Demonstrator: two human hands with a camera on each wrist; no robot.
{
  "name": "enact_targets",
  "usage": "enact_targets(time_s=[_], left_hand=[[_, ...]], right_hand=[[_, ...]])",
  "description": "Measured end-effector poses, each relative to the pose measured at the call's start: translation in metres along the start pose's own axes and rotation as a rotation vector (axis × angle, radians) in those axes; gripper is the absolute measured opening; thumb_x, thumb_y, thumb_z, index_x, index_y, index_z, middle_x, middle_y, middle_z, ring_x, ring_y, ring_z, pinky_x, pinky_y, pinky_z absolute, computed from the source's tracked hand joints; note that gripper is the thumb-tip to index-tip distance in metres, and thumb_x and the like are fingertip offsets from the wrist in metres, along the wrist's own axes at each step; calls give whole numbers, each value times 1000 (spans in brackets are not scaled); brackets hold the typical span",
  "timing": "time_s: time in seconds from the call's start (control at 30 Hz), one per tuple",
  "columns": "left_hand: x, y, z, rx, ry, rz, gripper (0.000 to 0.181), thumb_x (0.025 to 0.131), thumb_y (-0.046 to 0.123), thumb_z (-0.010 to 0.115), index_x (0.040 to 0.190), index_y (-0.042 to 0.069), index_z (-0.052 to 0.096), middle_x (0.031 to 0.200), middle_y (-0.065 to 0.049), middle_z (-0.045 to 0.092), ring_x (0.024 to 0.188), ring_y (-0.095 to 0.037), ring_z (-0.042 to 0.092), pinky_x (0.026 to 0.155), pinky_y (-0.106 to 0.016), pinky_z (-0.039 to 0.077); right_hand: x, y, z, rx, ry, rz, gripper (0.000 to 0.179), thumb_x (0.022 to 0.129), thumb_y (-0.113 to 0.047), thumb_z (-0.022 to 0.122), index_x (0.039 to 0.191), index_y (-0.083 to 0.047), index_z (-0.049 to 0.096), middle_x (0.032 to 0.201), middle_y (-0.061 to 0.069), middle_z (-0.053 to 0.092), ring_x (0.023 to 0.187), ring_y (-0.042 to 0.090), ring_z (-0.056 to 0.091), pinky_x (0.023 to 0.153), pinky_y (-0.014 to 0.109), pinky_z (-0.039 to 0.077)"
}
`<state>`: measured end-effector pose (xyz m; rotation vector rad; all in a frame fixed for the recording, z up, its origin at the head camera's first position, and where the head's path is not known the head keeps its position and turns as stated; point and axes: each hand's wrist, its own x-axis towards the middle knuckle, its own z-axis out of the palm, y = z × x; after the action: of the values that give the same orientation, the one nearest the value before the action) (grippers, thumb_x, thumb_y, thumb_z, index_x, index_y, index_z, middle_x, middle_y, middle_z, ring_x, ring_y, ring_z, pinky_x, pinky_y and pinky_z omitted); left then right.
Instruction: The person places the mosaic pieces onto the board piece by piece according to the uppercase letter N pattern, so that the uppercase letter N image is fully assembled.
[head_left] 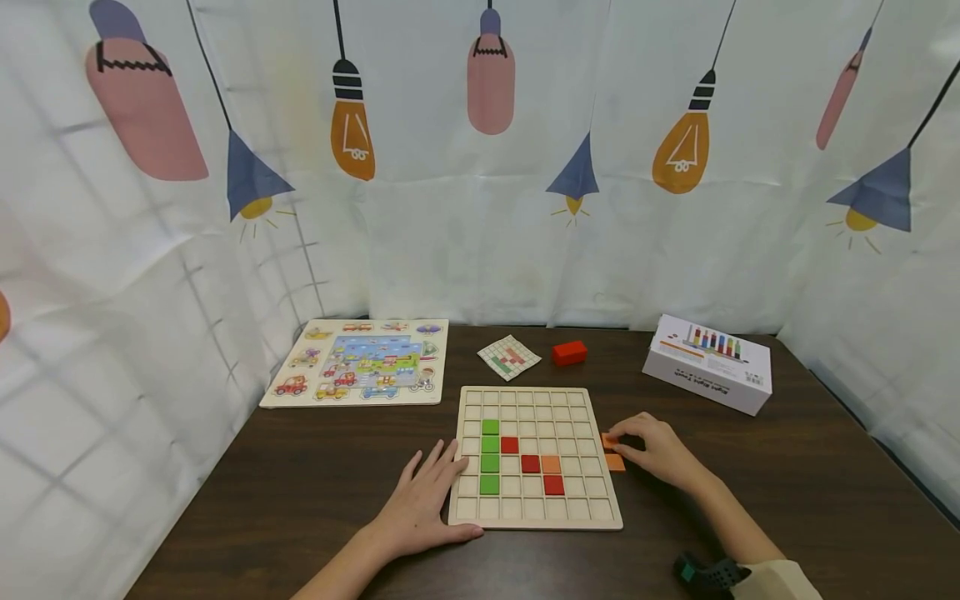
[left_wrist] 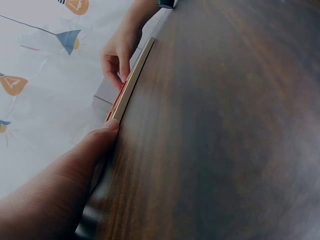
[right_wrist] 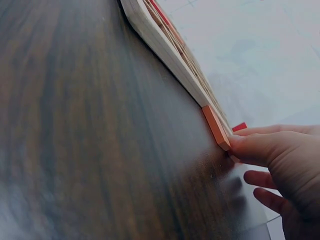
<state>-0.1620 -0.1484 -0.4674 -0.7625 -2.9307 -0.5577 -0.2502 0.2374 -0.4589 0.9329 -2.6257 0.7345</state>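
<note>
A pale wooden grid board (head_left: 536, 512) lies flat on the table, with green tiles (head_left: 490, 444) in a column and red tiles (head_left: 530, 464) stepping down to the right. One orange tile (head_left: 551, 464) sits among the red ones. My left hand (head_left: 423, 508) rests spread at the board's left side, its thumb touching the front edge. Just beyond the right edge, two loose orange tiles lie on the table. My right hand (head_left: 656, 446) pinches the farther orange tile (head_left: 606, 441) between thumb and finger. The nearer orange tile (right_wrist: 216, 127) lies against the board's edge, and the fingertips partly hide the pinched one.
Behind the board are a small pattern card (head_left: 509, 357) and a red block (head_left: 570, 352). A picture puzzle board (head_left: 300, 392) lies at the back left. A white box (head_left: 708, 362) stands at the back right. A printed curtain (head_left: 450, 250) hangs behind the dark table (head_left: 360, 450).
</note>
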Motion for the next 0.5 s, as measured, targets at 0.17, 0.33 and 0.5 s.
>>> enact_targets(time_s=[0.17, 0.33, 0.5], left_hand=[[0, 0, 0, 2, 0, 1, 94, 71, 78, 47, 138, 13, 38, 150, -10, 21, 136, -31, 17, 103, -57, 11], [0, 0, 0, 4, 4, 3, 94, 71, 78, 47, 138, 13, 39, 150, -10, 21, 136, -31, 17, 103, -57, 12], [0, 1, 0, 3, 1, 2, 94, 71, 78, 47, 138, 13, 39, 150, -10, 21, 136, -31, 17, 103, -57, 12]], right_hand=[[0, 2, 1, -32, 56, -54, 22, 71, -4, 76, 90, -13, 71, 89, -6, 66, 83, 11, 53, 67, 33, 47], [1, 2, 1, -43, 66, -53, 22, 70, -4, 76, 89, -14, 71, 89, -6, 66, 83, 11, 52, 68, 33, 47], [2, -2, -1, -44, 42, -20, 20, 73, -6, 75, 90, -15, 71, 91, -5, 65, 87, 13, 53, 71, 36, 48]])
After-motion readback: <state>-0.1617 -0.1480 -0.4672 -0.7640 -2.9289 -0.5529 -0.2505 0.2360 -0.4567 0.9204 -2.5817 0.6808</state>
